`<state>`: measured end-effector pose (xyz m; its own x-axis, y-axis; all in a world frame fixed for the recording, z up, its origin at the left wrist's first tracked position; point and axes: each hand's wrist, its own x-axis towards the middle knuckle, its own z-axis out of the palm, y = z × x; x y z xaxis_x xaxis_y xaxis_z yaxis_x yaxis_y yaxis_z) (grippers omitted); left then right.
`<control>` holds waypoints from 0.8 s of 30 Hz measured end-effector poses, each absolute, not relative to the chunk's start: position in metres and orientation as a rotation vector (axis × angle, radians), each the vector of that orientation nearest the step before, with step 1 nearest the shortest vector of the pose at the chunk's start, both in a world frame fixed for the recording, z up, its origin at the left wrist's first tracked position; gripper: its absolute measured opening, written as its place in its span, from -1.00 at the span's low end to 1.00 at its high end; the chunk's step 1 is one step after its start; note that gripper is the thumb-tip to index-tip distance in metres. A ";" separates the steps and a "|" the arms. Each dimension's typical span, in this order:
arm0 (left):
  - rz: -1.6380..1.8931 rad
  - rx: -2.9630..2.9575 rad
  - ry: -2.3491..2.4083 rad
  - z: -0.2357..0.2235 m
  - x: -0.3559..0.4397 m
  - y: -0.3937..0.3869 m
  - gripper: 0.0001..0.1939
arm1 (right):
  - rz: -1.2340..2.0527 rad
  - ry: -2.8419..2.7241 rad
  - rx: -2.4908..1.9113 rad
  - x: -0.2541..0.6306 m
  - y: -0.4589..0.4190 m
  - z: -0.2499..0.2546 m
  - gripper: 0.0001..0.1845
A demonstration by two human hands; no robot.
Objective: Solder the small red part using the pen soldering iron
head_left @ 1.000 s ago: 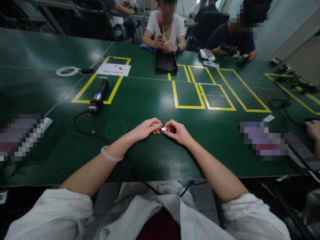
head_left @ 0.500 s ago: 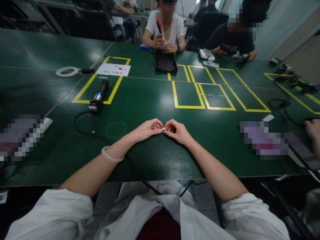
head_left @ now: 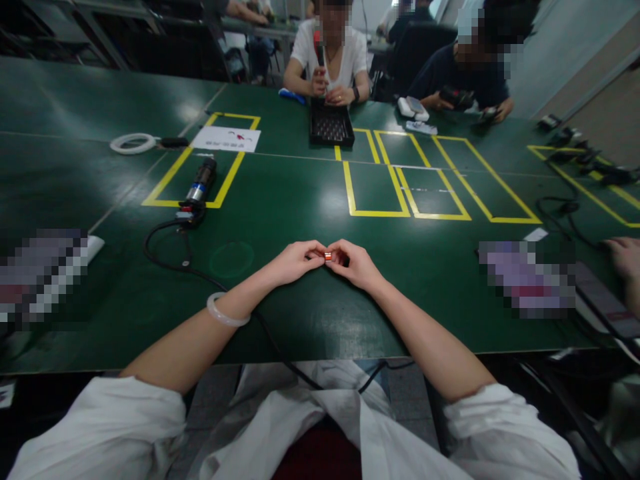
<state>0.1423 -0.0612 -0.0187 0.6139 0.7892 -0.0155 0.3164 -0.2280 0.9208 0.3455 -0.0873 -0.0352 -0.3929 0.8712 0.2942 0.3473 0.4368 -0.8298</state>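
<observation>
Between my fingertips, above the green table [head_left: 300, 320], is a small shiny copper-coloured and silvery piece [head_left: 328, 257]. Its exact kind is too small to make out. My left hand [head_left: 300, 259] pinches it from the left, thumb and forefinger closed. From the other side my right hand [head_left: 354, 261] pinches it too, its remaining fingers curled. The fingertips of both hands meet around the piece and hide part of it. A pale bangle [head_left: 226, 312] circles my left wrist.
A black cylindrical tool [head_left: 201, 183] with a cable lies ahead left, near a paper sheet [head_left: 225, 139] and a white coil [head_left: 133, 143]. A black tray [head_left: 331, 140] stands before a co-worker. Yellow tape outlines mark the table. Pixelated objects lie left and right [head_left: 525, 277].
The small piece has turned slightly between my fingers, and more of its copper-coloured side shows. Both hands stay in nearly the same place.
</observation>
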 end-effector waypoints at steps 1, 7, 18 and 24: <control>0.571 1.774 0.885 -0.018 0.142 -0.061 -0.69 | 0.858 -1.953 -1.036 0.345 -0.087 -0.035 -0.85; 0.589 1.616 0.796 -0.017 0.143 -0.064 -0.62 | 0.720 -2.049 -1.053 0.345 -0.089 -0.034 -0.87; 0.608 1.548 0.857 -0.017 0.141 -0.061 -0.64 | 0.895 -1.921 -1.028 0.348 -0.086 -0.036 -0.83; 0.671 1.578 0.878 -0.016 0.141 -0.062 -0.69 | 0.922 -1.918 -1.028 0.349 -0.085 -0.039 -0.79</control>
